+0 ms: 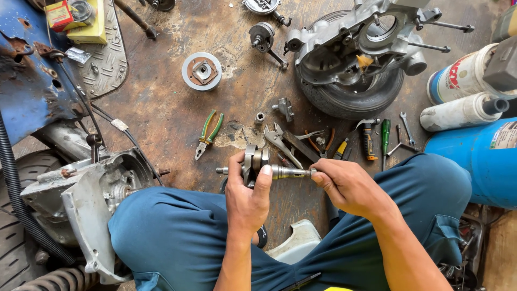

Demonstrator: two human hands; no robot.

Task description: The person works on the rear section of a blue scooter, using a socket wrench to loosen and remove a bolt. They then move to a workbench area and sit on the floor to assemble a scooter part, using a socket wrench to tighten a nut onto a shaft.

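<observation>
both hands (247, 196) partly cover the crankshaft (264, 168).

Bright even daylight, sharp, soft shadows.

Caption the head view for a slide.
Left hand grips a crankshaft while the right hand pinches its shaft end, above scattered pliers on a stained workshop floor.

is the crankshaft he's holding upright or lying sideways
Sideways: the crankshaft runs level between the left hand around its webs and the right hand pinching its shaft end.
</observation>
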